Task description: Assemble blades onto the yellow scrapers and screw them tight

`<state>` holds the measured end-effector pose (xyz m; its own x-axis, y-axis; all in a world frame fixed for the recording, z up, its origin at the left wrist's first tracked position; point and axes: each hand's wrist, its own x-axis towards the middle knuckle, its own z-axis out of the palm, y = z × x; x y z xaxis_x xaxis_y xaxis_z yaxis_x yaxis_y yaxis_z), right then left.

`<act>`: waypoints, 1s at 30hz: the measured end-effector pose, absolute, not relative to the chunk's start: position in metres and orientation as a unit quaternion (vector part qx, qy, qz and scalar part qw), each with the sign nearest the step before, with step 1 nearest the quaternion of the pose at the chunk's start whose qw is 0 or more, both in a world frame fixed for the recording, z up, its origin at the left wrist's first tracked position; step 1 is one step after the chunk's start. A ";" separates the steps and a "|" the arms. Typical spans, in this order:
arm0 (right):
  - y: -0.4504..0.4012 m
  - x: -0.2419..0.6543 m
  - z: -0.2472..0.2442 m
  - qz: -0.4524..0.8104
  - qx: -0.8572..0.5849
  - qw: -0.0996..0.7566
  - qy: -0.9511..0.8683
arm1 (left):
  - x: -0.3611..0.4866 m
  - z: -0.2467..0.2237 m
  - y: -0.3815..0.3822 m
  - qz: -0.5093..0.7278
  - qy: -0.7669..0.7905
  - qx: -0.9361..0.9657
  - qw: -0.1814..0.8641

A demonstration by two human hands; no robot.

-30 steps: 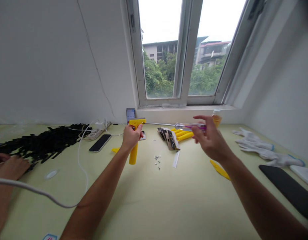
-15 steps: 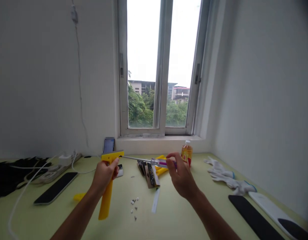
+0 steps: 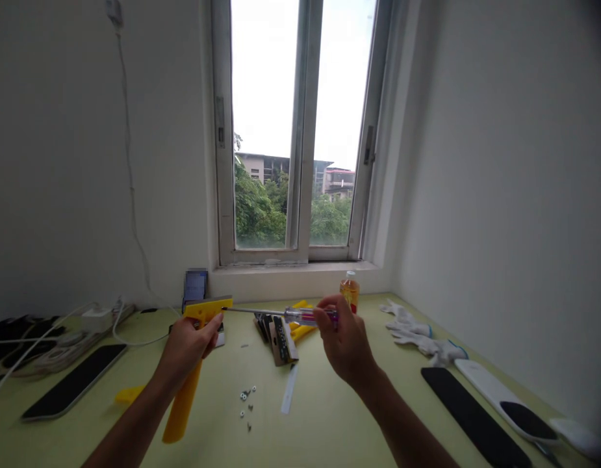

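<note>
My left hand [image 3: 195,341] is closed around a yellow plastic scraper [image 3: 182,406], just below its wide head, with the handle hanging down toward the table. My right hand [image 3: 343,338] grips a screwdriver [image 3: 300,316] by its clear and purple handle. The shaft runs leftward, and its tip meets the right part of the scraper's head, close to my left thumb. Whether a screw sits under the tip is too small to tell. Several small screws and nuts [image 3: 245,395] lie on the table below, between my hands.
Black-and-brown packets [image 3: 281,341] lie by more yellow pieces [image 3: 303,331] behind my hands, near a bottle [image 3: 349,292]. White gloves [image 3: 421,335] and a black slab [image 3: 470,416] are at right. A power strip [image 3: 69,348] and black-topped slab [image 3: 76,382] are at left. A metal strip [image 3: 289,390] lies mid-table.
The view has turned slightly right, so everything sits further left. Both hands keep their holds, and the screwdriver tip stays at the scraper's head. The scraper's handle leans a little more.
</note>
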<state>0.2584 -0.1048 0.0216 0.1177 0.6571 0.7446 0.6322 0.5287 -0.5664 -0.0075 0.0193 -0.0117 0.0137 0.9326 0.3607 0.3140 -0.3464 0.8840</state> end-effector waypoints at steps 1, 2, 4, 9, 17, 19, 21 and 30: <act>-0.106 0.258 0.022 -0.003 -0.492 0.566 -0.661 | -0.008 -0.009 0.018 0.507 0.486 0.642 0.306; -0.107 0.257 0.023 -0.010 -0.489 0.556 -0.672 | -0.009 -0.008 0.016 0.506 0.490 0.640 0.307; -0.110 0.254 0.025 -0.007 -0.456 0.535 -0.711 | -0.012 -0.005 0.014 0.501 0.502 0.636 0.304; -0.114 0.250 0.030 -0.040 -0.503 0.540 -0.674 | -0.015 -0.005 0.015 0.498 0.496 0.640 0.310; -0.099 0.266 0.034 0.000 -0.495 0.529 -0.689 | -0.004 -0.008 0.016 0.549 0.455 0.611 0.342; -0.098 0.265 0.033 -0.006 -0.512 0.536 -0.671 | -0.005 -0.006 0.015 0.557 0.461 0.604 0.334; -0.098 0.264 0.032 0.013 -0.472 0.537 -0.699 | -0.007 -0.003 0.014 0.563 0.467 0.602 0.320; -0.104 0.271 0.033 0.083 -0.475 0.555 -0.677 | -0.005 0.005 0.000 0.546 0.487 0.612 0.301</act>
<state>0.2709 -0.1044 0.0331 0.0688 0.7362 0.6732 0.5513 0.5344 -0.6407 -0.0045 0.0004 0.0054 -0.0703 0.9248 0.3740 0.2679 -0.3437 0.9001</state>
